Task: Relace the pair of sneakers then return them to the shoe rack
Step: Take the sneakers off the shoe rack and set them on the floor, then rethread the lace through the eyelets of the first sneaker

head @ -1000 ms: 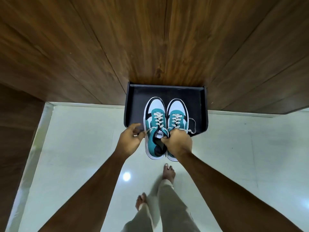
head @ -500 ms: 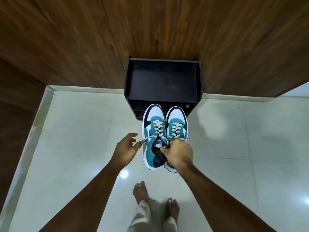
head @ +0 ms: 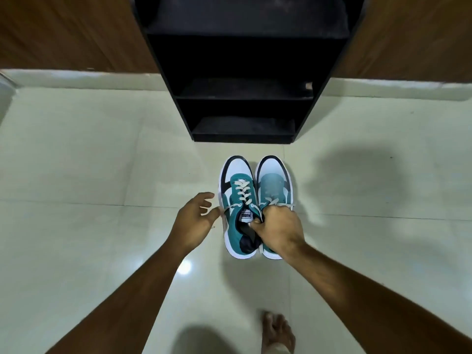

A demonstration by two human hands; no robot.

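A pair of teal, white and black sneakers (head: 240, 200) with cream laces hangs side by side in front of me, toes pointing at the black shoe rack (head: 245, 90). My right hand (head: 278, 228) pinches both shoes together at their inner collars. My left hand (head: 194, 221) hovers just left of the left shoe with its fingers spread, holding nothing; its fingertips are near a loose lace end. The rack's shelves show no shoes.
The rack stands against a brown wood-panelled wall (head: 63, 34) on a glossy pale tiled floor (head: 89, 162). My bare foot (head: 277, 330) is on the floor below the shoes.
The sneakers have come down from the rack's top level to low in front of its lower shelves. My view has dropped lower and my left hand has opened off the shoe.
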